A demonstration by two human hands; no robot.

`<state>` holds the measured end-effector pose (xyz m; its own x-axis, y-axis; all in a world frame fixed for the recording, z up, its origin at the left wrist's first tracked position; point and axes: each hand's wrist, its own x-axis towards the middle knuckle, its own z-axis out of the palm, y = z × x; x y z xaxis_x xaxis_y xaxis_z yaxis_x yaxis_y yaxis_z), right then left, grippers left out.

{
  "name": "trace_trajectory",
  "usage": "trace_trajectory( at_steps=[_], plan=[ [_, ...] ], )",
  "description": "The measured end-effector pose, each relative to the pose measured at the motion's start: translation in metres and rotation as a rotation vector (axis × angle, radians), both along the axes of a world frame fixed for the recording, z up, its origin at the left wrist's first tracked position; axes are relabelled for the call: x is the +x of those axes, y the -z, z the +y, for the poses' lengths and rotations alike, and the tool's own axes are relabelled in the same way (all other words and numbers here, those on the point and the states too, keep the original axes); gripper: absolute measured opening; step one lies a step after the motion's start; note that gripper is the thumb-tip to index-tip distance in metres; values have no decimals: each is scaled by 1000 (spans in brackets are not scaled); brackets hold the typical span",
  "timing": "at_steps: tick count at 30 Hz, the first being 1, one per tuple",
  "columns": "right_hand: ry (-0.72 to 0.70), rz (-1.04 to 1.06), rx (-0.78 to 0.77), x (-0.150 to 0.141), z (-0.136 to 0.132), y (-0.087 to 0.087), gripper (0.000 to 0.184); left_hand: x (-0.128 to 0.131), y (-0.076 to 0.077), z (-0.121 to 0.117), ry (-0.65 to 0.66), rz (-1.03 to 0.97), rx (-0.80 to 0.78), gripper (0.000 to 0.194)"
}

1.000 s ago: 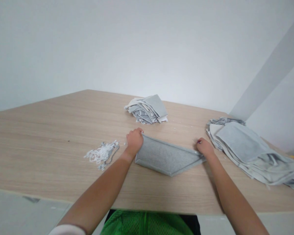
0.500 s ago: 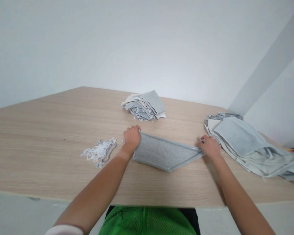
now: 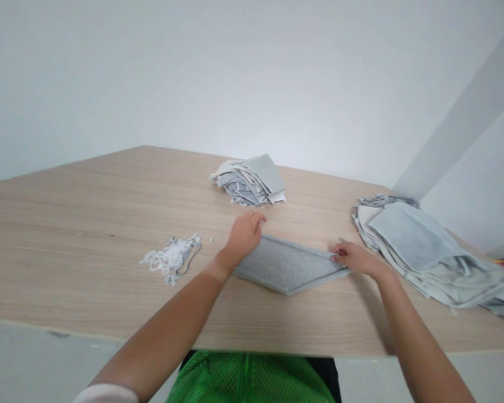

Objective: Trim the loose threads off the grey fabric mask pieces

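Note:
A grey pentagon-shaped cloth piece [image 3: 288,267] with a stitched border lies flat on the wooden table [image 3: 88,224], its point towards me. My left hand [image 3: 246,232] rests on its left end, fingers stretched out flat and reaching past the far edge. My right hand [image 3: 353,257] is closed in a pinch at the cloth's right corner. A thin metal tip [image 3: 340,240] shows just beyond those fingers; I cannot make out what it belongs to.
A small stack of folded grey and white cloth pieces [image 3: 252,182] sits behind the hands. A larger spread pile of grey cloth [image 3: 424,246] lies at the right. A tangle of white thread scraps [image 3: 172,257] lies to the left. A green mesh item [image 3: 252,380] is below the table edge.
My left hand has opened from a curled grip at the cloth's left corner and slid right and forward over it. The right hand shifted slightly left onto the right corner.

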<state>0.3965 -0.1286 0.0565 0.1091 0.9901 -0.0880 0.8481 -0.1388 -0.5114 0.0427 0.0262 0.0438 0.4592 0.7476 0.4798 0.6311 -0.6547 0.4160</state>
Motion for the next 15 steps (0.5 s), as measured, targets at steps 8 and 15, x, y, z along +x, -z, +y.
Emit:
trace_trajectory(
  at_steps=[8, 15],
  plan=[
    [-80, 431, 247, -76, 20, -47, 37, 26, -4, -50, 437, -69, -37, 32],
    [-143, 659, 170, -115, 45, -36, 36, 29, -4, -55, 438, -134, -44, 30]
  ],
)
